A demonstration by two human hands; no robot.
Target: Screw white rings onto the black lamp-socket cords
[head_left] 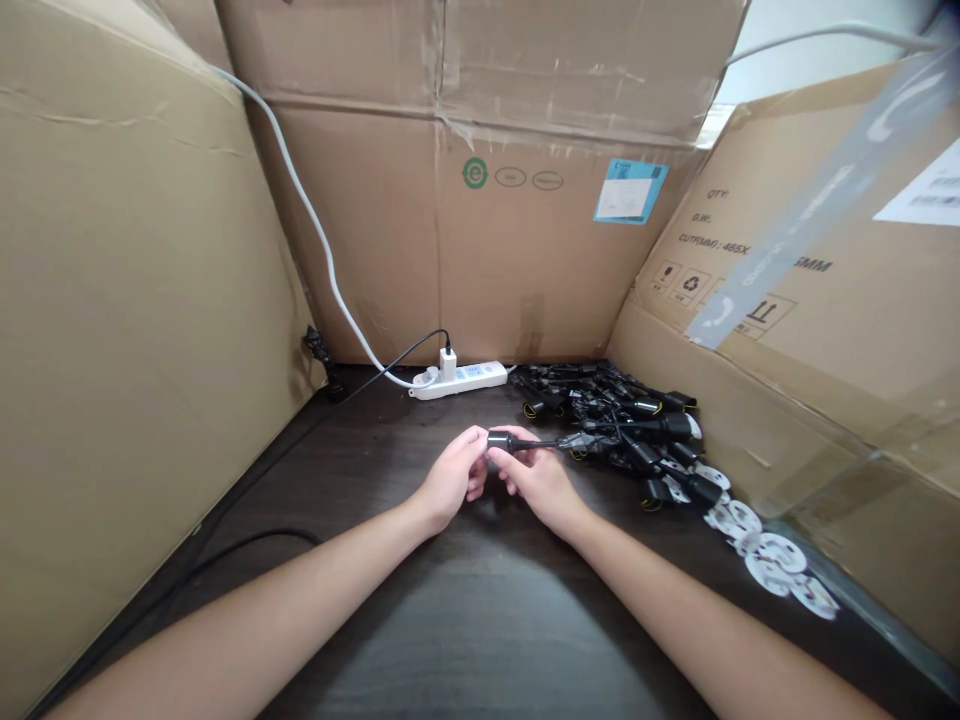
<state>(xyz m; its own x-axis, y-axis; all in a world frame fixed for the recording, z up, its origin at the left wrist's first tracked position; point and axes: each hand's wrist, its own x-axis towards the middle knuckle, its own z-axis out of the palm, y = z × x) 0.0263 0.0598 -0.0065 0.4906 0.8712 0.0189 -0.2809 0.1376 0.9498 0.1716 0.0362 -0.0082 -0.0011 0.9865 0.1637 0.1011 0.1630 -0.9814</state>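
Both hands meet over the middle of the dark table (465, 610). My left hand (452, 476) and my right hand (536, 478) pinch a small black socket-like part (500, 441) between their fingertips. A thin black lead runs from that part to the right into a pile of similar black corded parts (615, 425). Fingers of both hands are curled round the part.
A white power strip (459, 379) with a white charger plugged in lies at the back, with a white cable (300, 200) rising leftward and a black cable (247, 545) trailing along the left. Cardboard boxes (480, 180) wall in the table. White round discs (765, 550) lie at the right.
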